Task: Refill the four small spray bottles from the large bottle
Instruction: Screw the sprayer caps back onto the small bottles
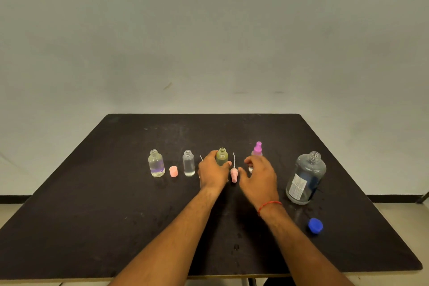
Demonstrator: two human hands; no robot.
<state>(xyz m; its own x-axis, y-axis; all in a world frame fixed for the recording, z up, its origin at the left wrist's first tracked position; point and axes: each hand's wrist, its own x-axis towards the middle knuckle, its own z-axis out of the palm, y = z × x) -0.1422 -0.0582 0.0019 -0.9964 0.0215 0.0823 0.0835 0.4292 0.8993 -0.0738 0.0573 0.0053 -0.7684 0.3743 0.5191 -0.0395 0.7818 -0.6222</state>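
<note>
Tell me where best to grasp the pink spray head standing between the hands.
Probably pinch the pink spray head by its body, from the right, where the right hand hovers open; its thin dip tube sticks up, so a top-down grasp might bend it.

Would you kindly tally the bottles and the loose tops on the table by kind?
Small bottles: 4
Large bottle: 1
Pink cap: 1
Blue cap: 1
Pink spray top: 1
Total: 8
Tube by left hand: partly hidden, uncounted.
</note>
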